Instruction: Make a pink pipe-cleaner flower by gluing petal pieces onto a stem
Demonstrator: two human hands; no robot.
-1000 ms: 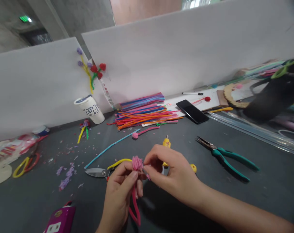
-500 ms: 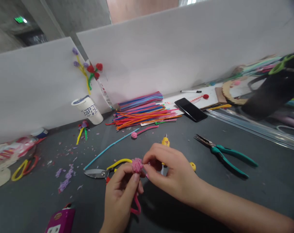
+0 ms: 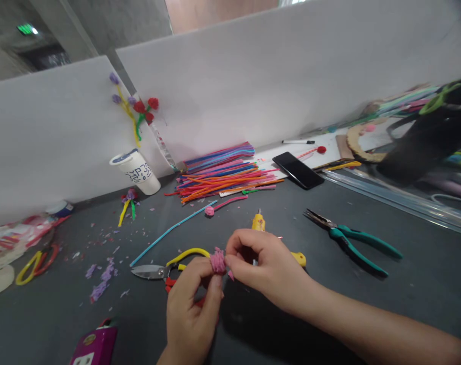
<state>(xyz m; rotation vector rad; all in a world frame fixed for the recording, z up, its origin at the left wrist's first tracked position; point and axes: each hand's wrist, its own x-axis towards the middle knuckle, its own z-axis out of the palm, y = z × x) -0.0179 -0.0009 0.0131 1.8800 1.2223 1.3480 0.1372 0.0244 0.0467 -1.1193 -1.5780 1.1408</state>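
Dangling loop now hidden, pink bundle (image 3: 217, 261) roughly upright, left hand (image 3: 192, 309) pinching

Left hand (image 3: 194, 306) pinches a pink fuzzy bundle (image 3: 217, 261)

The tabletop (image 3: 276, 314) is dark grey, with purple scraps (image 3: 103, 282) on it, and the coiled bloom (image 3: 218, 261) is pink, like the small ball-tipped stem (image 3: 209, 211). The paper cup (image 3: 140, 175) is white with dark blue line markings, the long single stem (image 3: 169, 230) is light blue, and the heap of stems (image 3: 223, 183) mixes orange, red, pink and blue. The pliers (image 3: 361, 244) have teal handles, the shears (image 3: 154, 271) silver blades with one yellow and one red handle, the phone (image 3: 298, 170) is black, and the power socket (image 3: 95, 347) is magenta with white.
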